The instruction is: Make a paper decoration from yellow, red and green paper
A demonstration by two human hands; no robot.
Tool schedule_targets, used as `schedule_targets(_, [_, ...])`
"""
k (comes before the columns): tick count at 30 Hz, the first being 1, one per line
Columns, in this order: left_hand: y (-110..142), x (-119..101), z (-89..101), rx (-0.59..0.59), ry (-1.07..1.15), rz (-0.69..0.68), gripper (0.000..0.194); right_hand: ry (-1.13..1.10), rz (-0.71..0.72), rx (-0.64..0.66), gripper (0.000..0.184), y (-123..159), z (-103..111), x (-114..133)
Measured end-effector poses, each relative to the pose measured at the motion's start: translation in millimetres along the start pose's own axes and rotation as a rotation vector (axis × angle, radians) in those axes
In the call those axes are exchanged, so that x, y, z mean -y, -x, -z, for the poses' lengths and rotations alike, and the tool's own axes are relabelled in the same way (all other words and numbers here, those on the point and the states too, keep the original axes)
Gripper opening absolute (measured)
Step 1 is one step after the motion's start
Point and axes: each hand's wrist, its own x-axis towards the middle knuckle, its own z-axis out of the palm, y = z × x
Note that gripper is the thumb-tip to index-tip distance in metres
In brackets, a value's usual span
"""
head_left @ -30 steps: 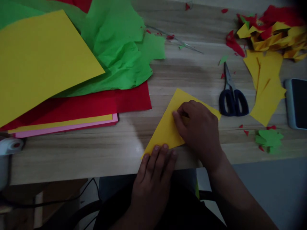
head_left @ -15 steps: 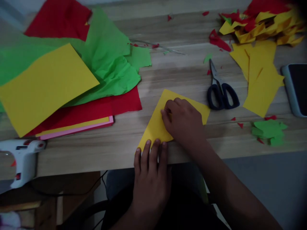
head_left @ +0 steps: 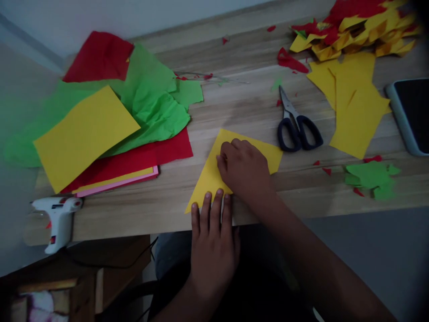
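Note:
A sheet of yellow paper (head_left: 208, 179), pointed at its near left corner and seemingly folded, lies flat near the front edge of the table. My left hand (head_left: 212, 237) rests with straight fingers, the tips on the paper's near edge. Curled into a fist, my right hand (head_left: 244, 167) presses down on the middle of the same sheet. I see nothing inside its fingers, though their undersides are hidden. Scissors (head_left: 295, 125) with dark blue handles lie just right of the paper, blades slightly apart and pointing away.
At left, red, green (head_left: 157, 112) and yellow sheets (head_left: 89, 134) are piled on a stack of coloured paper. A white glue gun (head_left: 60, 219) sits at the front left edge. Yellow cutouts (head_left: 358, 107), green scraps (head_left: 370, 176) and a phone (head_left: 410, 116) lie at right.
The view has shifted, so more of the table's left end and the wall shows. Both hands stay on the yellow paper; my left fingertips sit slightly further right along its edge.

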Motion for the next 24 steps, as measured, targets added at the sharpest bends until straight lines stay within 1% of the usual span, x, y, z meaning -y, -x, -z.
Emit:
schedule_targets(4, [1, 3, -4.7, -0.032, -0.011, -0.022, 0.064, 0.015, -0.002, -0.003, 0.015, 0, -1, 0])
schedule_targets(9, [3, 6, -8.0, -0.025, -0.035, -0.049, 0.066, 0.027, 0.001, 0.006, 0.016, 1, -1, 0])
schedule_targets(18, [1, 5, -4.0, -0.028, -0.032, -0.041, 0.062, 0.036, -0.015, 0.039, 0.018, -1, 0, 1])
schedule_targets(24, [-1, 7, 2.6, -0.02, 0.0, -0.037, 0.061, 0.037, -0.002, 0.002, 0.018, 0, -1, 0])
